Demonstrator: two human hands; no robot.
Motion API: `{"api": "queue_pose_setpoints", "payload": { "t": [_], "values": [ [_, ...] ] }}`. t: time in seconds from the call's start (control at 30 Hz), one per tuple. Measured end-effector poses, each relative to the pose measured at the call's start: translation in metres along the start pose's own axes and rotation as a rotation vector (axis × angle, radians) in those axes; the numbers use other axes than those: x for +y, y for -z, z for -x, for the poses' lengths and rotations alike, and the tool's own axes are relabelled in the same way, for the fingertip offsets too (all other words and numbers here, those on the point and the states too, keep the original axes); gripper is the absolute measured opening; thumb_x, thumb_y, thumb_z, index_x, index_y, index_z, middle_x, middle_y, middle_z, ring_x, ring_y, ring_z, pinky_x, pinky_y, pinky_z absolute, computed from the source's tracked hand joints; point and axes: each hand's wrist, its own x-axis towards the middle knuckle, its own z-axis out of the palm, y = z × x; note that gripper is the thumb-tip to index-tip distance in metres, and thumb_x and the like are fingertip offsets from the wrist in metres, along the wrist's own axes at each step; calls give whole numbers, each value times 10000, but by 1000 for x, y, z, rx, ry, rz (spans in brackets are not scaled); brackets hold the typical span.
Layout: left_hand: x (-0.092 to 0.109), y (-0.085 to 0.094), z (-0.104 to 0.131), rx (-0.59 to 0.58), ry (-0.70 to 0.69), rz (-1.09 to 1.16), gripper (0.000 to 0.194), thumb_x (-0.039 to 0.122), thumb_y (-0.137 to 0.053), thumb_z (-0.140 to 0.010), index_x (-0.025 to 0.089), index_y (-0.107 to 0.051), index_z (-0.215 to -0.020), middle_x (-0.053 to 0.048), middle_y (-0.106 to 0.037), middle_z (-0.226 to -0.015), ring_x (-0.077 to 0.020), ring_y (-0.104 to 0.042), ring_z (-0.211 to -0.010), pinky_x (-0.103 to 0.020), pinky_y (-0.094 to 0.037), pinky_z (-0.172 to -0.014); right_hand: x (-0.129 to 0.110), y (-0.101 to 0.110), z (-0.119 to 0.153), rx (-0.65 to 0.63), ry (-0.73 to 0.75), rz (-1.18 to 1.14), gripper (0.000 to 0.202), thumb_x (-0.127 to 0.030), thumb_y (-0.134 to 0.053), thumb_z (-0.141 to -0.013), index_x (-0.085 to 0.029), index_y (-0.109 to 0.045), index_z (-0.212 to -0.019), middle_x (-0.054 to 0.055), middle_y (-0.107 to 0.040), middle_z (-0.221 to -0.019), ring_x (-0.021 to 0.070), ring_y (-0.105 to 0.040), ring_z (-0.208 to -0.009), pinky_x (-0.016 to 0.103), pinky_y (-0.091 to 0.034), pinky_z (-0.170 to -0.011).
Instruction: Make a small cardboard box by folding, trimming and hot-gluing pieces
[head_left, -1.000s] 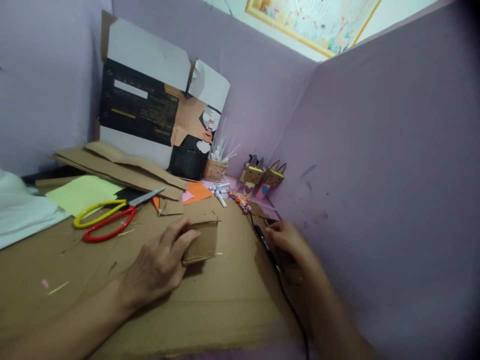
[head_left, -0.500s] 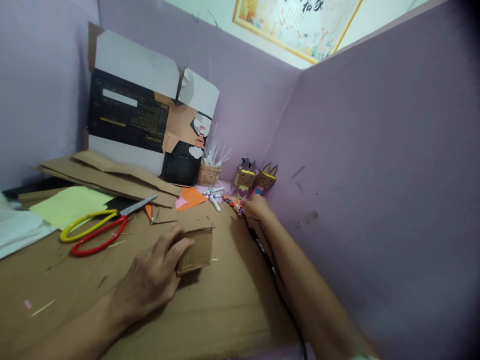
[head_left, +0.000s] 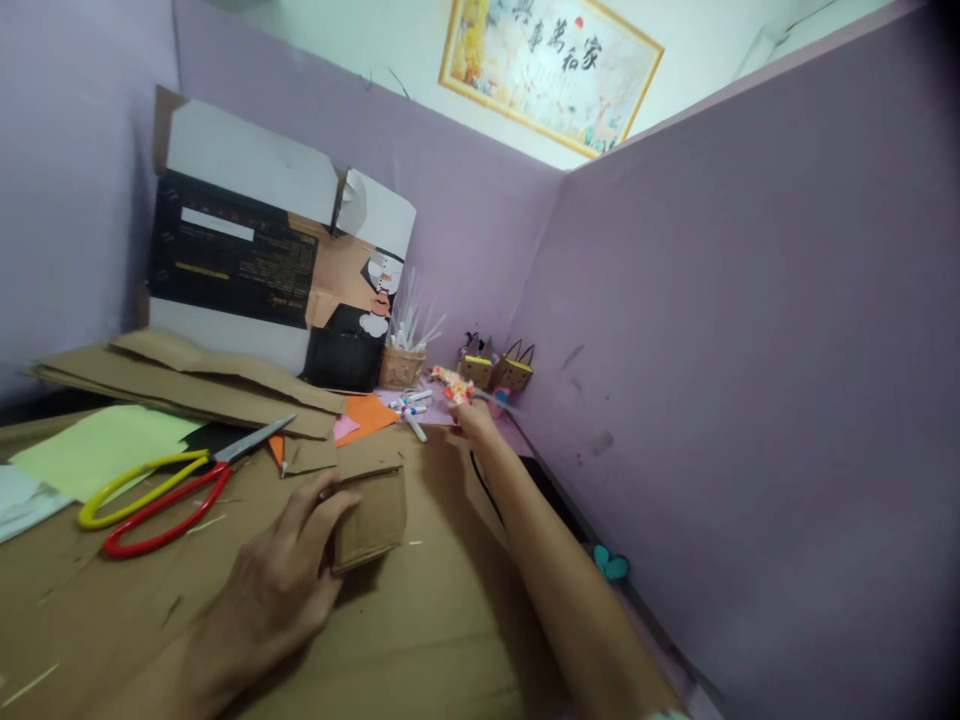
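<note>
My left hand [head_left: 281, 570] is closed round the left side of a small cardboard box [head_left: 373, 515], which rests on the cardboard-covered tabletop. At the back, my right hand [head_left: 474, 420] grips a hot glue gun [head_left: 454, 385] with a colourful pattern, raised above the surface. A pale stick [head_left: 495, 403] juts out behind it, slightly blurred, and a black cord [head_left: 486, 485] hangs below. My fingers and forearm hide the gun's handle. Behind this hand stand cardboard figures with pointed ears [head_left: 514, 368], partly covered.
Scissors [head_left: 217, 470] with red and yellow handles lie at left beside green paper [head_left: 105, 450] and cardboard strips [head_left: 202, 385]. White markers [head_left: 412, 408] and a basket of sticks [head_left: 403, 368] are at the back. A flattened box [head_left: 232, 250] leans on the wall. Purple walls [head_left: 720, 330] enclose the table.
My right hand has lifted the glue gun from beside the figures, its cord rising with it. My left hand keeps its hold on the box. The camera view has shifted.
</note>
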Motion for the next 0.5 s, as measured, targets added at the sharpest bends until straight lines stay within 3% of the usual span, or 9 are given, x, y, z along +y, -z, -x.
{"api": "queue_pose_setpoints", "payload": {
  "t": [0.1,0.17,0.23,0.3,0.33,0.4,0.5],
  "values": [
    [-1,3,-4,-14,74,1,455,117,-495,-722,174,-458,-1172,-167,-480,-1274,-328,-570,-1110,-404,-571,-758,-19,3,28,-44,38,-208,285,-297,-556,-905,-156,-554,-1152,75,-606,-1130,197,-629,-927,390,-541,-774],
    [-1,5,-7,-18,96,18,454,123,-502,-723,166,-453,-1172,-172,-480,-1267,-336,-558,-1124,-432,-563,-790,-26,7,58,-77,95,-330,210,-315,-633,-830,-138,-585,-931,-20,-604,-708,98,-571,-565,240,-519,-542],
    [-1,7,-8,-27,101,39,459,99,-508,-719,159,-449,-1170,-175,-480,-1261,-335,-544,-1142,-444,-553,-821,-26,11,93,-108,152,-436,262,-388,-685,-742,-175,-544,-800,-99,-456,-518,54,-412,-392,188,-424,-397],
    [0,8,-9,-38,95,63,471,77,-517,-711,152,-443,-1170,-180,-475,-1262,-328,-541,-1144,-442,-546,-839,-14,13,127,-122,185,-520,370,-538,-629,-714,-194,-494,-687,-107,-401,-471,48,-334,-338,192,-358,-336],
    [0,9,-9,-40,96,65,472,73,-524,-710,155,-442,-1168,-180,-470,-1269,-325,-543,-1141,-439,-547,-839,-6,13,141,-138,215,-576,389,-556,-620,-712,-193,-492,-650,-87,-438,-480,55,-361,-348,201,-361,-348],
    [0,9,-9,-42,94,64,500,60,-536,-698,152,-433,-1179,-187,-457,-1286,-323,-532,-1154,-432,-544,-848,15,13,163,-85,262,-508,351,-506,-654,-704,-183,-548,-622,-48,-503,-450,86,-443,-385,217,-391,-396],
    [-1,10,-9,-38,89,54,562,37,-534,-675,148,-407,-1211,-186,-456,-1289,-314,-505,-1184,-420,-530,-881,46,11,179,-13,191,-316,301,-466,-701,-654,-170,-646,-634,20,-609,-496,146,-534,-442,250,-433,-422]
  ]
}}
